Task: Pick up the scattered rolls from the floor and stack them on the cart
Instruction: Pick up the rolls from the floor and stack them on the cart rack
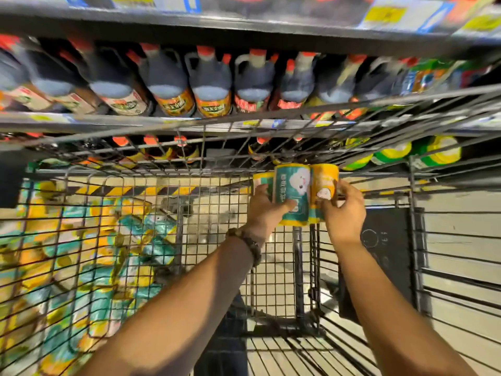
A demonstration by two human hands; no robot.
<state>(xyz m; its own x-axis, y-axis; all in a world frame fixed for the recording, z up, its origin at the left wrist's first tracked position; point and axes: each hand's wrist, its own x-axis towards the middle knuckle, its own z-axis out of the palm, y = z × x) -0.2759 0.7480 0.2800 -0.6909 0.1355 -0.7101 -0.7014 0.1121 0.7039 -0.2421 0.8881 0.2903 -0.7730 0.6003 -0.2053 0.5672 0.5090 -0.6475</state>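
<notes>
Item: pack of rolls (296, 194), soft plastic wrap in teal and yellow, a white fluffy cartoon figure printed on the teal panel, a second white figure on the yellow panel; three roll tops visible side by side along its upper edge. Position: held upright in the air over the wire cart (271, 267), at the level of the cart's far top rail. Left hand (267, 210): clasped on the left side of the pack, thumb laid across the front of the teal panel; a dark beaded bracelet (248, 244) on the wrist. Right hand (344, 210): clasped on the right side, fingers curled around the yellow edge, thumb on the front. Both forearms bare. Further stock: a heap of like teal-and-yellow packs (89, 253), seen through the mesh at the left, blurred and not countable. Background: store shelf (244, 28) with a row of dark jugs with red caps (211, 80), roughly ten in the front row; green-and-yellow bottles (393, 154) on the lower shelf at right. Yellow-and-black hazard tape (130, 189) on the floor.
</notes>
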